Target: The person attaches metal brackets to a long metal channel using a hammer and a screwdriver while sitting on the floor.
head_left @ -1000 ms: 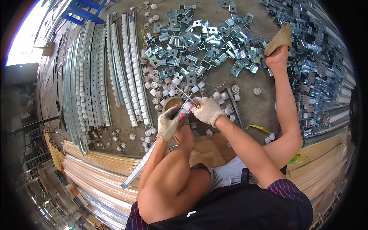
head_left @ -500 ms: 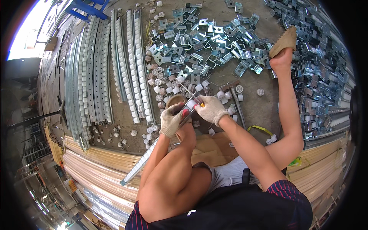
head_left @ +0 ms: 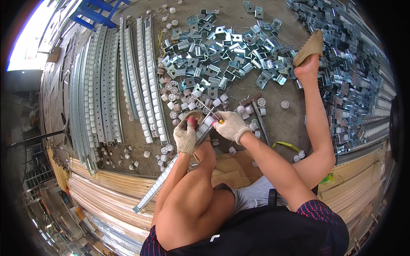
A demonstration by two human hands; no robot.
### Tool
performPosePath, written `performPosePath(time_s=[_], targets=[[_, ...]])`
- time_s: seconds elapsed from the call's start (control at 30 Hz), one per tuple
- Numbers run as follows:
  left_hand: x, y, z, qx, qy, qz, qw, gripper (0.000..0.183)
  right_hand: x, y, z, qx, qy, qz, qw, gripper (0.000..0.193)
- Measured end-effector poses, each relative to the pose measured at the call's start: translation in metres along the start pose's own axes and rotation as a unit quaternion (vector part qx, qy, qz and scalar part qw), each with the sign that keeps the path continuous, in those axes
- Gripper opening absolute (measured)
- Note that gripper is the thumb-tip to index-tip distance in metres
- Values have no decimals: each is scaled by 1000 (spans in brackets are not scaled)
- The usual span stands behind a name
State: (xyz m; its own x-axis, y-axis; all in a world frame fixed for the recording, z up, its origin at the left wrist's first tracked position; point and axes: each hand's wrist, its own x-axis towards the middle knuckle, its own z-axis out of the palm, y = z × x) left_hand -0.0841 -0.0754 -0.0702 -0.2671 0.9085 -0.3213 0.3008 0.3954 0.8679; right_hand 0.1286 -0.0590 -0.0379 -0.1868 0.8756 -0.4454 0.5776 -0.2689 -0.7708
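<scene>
While both gloved hands, left and right, grip the roller rail, we should seat each white roller squarely.

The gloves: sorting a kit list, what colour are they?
White knit, on the left hand and right hand; head view.

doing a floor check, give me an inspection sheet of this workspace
surface: dusty concrete floor, person seated on flattened cardboard
job's things: long perforated metal rail across the lap; small white plastic rollers beside it
clutter: heap of zinc-plated metal brackets; rows of assembled roller rails; loose yellow strap
grips: left gloved hand closed on the rail; right gloved hand pinching something small at the rail, too small to tell
cables: nothing seen
surroundings: stacked pale wooden strips; blue metal frame
</scene>
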Motion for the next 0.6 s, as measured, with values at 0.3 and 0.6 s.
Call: performPosePath(time_s=[0.3,0.6], targets=[[5,-4,-7,57,-107,33,992,25,-4,14,6,79,44,-43,995,35],[5,38,1,151,-205,113,960,49,-77,79,-3,100,207,77,970,54]])
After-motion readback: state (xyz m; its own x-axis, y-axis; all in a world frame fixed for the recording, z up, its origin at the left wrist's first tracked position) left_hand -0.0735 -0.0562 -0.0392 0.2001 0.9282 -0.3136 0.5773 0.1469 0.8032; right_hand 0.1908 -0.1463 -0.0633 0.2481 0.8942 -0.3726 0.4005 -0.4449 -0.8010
